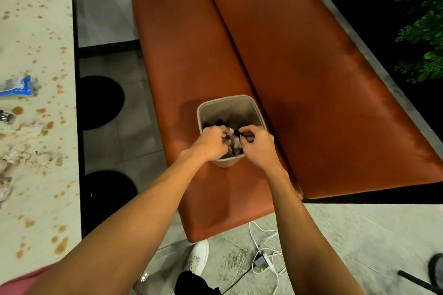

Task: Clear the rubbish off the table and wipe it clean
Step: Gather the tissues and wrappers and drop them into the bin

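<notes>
1. The bench (36, 175) runs down the left edge of the frame, top to bottom. It is pale and speckled all over with brown stains (61, 244), so I judge the wiping not yet begun.
2. An orange seat (191, 55) fills the middle of the frame, with a strip of floor between it and the bench.
3. A small pale bin (225, 100) stands on the seat at mid-frame, part full of dark and pale rubbish.
4. Both hands are over the bin's mouth. The left hand (211, 143) and the right hand (257, 148) have their fingers curled in narrow, the tips meeting on a crumpled pale scrap (233, 140) between them; they seem to pinch it.
5. What remains to clear lies far to the left of the hands, well apart from the bin, so the left hand is the nearer. The next reach would have to swing left across the gap.
6. A heap of torn paper (16, 151) sits on the bench at mid-left.
7. A blue wrapper (16, 87) lies above it, flat and crinkled, its long axis across the frame.
8. A small shiny thing (6, 116) lies between them at the frame's edge, too cropped to identify.
</notes>
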`<move>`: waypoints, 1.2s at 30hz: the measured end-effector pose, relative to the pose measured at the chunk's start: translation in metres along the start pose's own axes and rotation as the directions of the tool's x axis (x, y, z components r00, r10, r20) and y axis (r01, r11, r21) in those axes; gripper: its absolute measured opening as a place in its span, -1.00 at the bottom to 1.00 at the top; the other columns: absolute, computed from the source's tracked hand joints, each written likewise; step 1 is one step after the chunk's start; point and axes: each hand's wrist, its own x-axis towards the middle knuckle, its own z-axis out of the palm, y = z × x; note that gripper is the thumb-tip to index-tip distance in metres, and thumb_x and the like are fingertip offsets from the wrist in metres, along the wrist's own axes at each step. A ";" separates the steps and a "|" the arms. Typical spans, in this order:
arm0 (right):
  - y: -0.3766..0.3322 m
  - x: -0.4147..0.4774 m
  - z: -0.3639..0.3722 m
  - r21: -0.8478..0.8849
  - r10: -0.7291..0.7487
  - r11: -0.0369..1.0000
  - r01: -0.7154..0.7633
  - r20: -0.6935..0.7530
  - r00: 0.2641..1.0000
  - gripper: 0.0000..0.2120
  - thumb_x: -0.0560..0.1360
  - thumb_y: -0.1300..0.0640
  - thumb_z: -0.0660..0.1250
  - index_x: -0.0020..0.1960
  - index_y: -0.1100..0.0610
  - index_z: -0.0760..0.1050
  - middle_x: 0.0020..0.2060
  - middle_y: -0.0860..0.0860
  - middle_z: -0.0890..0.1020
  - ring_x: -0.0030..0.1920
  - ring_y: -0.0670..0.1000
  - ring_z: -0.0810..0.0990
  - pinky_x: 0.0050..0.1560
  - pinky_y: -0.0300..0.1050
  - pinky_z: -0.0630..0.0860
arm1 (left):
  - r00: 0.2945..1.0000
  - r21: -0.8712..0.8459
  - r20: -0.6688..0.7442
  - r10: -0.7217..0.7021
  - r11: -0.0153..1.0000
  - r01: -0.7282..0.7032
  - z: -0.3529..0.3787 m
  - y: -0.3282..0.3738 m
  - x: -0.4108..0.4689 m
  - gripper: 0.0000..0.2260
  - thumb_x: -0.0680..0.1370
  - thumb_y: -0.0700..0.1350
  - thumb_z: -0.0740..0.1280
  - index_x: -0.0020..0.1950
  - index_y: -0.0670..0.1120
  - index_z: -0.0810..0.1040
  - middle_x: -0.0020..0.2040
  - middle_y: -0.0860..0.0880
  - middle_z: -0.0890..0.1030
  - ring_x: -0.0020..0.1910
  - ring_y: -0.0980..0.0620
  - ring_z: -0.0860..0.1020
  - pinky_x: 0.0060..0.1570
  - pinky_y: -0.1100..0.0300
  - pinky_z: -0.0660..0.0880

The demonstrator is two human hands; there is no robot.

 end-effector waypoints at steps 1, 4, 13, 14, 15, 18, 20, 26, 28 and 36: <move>-0.004 0.000 0.002 -0.007 -0.009 1.000 0.009 -0.003 1.000 -0.74 0.56 0.22 0.41 0.22 0.07 0.67 0.14 0.06 0.67 0.10 0.04 0.66 0.23 -0.11 0.55 | 0.999 -0.033 -0.035 0.017 0.999 -0.018 -0.005 -0.002 -0.004 -0.74 0.64 -0.18 0.37 0.33 -0.07 0.61 0.22 -0.06 0.64 0.27 -0.03 0.59 0.32 0.13 0.51; -0.024 -0.004 0.007 -0.008 -0.050 0.999 0.049 -0.007 0.999 -0.75 0.55 0.22 0.41 0.20 0.04 0.66 0.13 0.04 0.67 0.06 0.02 0.67 0.22 -0.07 0.58 | 0.990 -0.079 -0.133 0.041 0.996 -0.051 -0.025 -0.012 -0.021 -0.77 0.64 -0.19 0.36 0.29 -0.04 0.63 0.12 0.01 0.67 0.15 0.04 0.62 0.28 0.14 0.55; -0.119 -0.033 0.061 0.050 -0.204 0.978 0.202 0.021 0.979 -0.79 0.61 0.22 0.39 0.19 0.03 0.67 0.15 0.01 0.67 0.06 -0.07 0.61 0.19 -0.24 0.44 | 0.925 -0.211 -0.379 -0.029 0.976 -0.056 -0.098 -0.084 -0.100 -0.83 0.66 -0.15 0.35 0.22 0.01 0.65 0.06 0.12 0.65 0.05 0.19 0.58 0.05 0.46 0.44; -0.130 -0.038 0.069 0.061 -0.224 0.973 0.222 0.027 0.974 -0.79 0.61 0.23 0.39 0.19 0.04 0.67 0.14 0.01 0.67 0.06 -0.07 0.60 0.18 -0.24 0.44 | 0.918 -0.217 -0.394 -0.044 0.975 -0.046 -0.105 -0.094 -0.110 -0.84 0.67 -0.14 0.35 0.21 0.02 0.64 0.08 0.12 0.66 0.07 0.18 0.59 0.07 0.42 0.46; -0.143 -0.044 0.079 0.068 -0.245 0.968 0.242 0.037 0.969 -0.79 0.61 0.23 0.39 0.20 0.05 0.68 0.14 0.01 0.67 0.08 -0.07 0.60 0.17 -0.24 0.45 | 0.910 -0.229 -0.411 -0.060 0.973 -0.039 -0.113 -0.106 -0.121 -0.84 0.67 -0.13 0.35 0.21 0.03 0.64 0.10 0.10 0.67 0.09 0.16 0.60 0.11 0.36 0.50; -0.173 -0.057 0.106 0.052 -0.306 0.952 0.303 0.074 0.949 -0.78 0.59 0.24 0.41 0.18 0.05 0.68 0.11 0.02 0.69 0.08 -0.05 0.63 0.16 -0.26 0.45 | 0.882 -0.265 -0.459 -0.109 0.964 -0.019 -0.130 -0.136 -0.150 -0.83 0.67 -0.15 0.35 0.22 0.04 0.64 0.11 0.07 0.68 0.07 0.14 0.62 0.07 0.36 0.51; -0.197 -0.070 0.130 0.047 -0.344 0.939 0.341 0.118 0.932 -0.77 0.58 0.25 0.41 0.19 0.06 0.68 0.09 0.02 0.70 0.07 -0.06 0.64 0.13 -0.34 0.42 | 0.857 -0.287 -0.495 -0.144 0.958 -0.005 -0.143 -0.162 -0.174 -0.82 0.66 -0.16 0.35 0.23 0.04 0.63 0.10 0.07 0.68 0.06 0.15 0.62 0.03 0.41 0.48; -0.253 -0.100 0.184 0.061 -0.400 0.916 0.396 0.196 0.895 -0.76 0.61 0.26 0.39 0.25 0.08 0.65 0.12 0.00 0.66 0.05 -0.08 0.59 0.01 -0.46 0.39 | 0.790 -0.367 -0.571 -0.222 0.930 -0.003 -0.176 -0.220 -0.227 -0.83 0.66 -0.20 0.35 0.19 -0.02 0.65 0.00 0.07 0.67 -0.13 0.18 0.60 -0.10 0.38 0.48; -0.270 -0.110 0.200 0.068 -0.418 0.908 0.413 0.219 0.882 -0.75 0.62 0.25 0.38 0.26 0.07 0.64 0.13 0.01 0.65 0.06 -0.07 0.59 0.02 -0.42 0.41 | 0.768 -0.378 -0.591 -0.247 0.926 0.007 -0.187 -0.239 -0.242 -0.84 0.66 -0.19 0.35 0.18 -0.01 0.65 0.00 0.07 0.68 -0.14 0.19 0.60 -0.10 0.40 0.47; -0.335 -0.148 0.269 0.082 -0.449 0.892 0.444 0.267 0.853 -0.76 0.58 0.27 0.39 0.18 0.02 0.67 0.10 -0.02 0.67 -0.04 -0.08 0.62 -0.11 -0.52 0.40 | 0.720 -0.440 -0.617 -0.318 0.898 0.019 -0.225 -0.311 -0.303 -0.83 0.66 -0.21 0.34 0.23 -0.08 0.65 0.05 0.00 0.70 0.01 0.02 0.66 0.14 0.13 0.58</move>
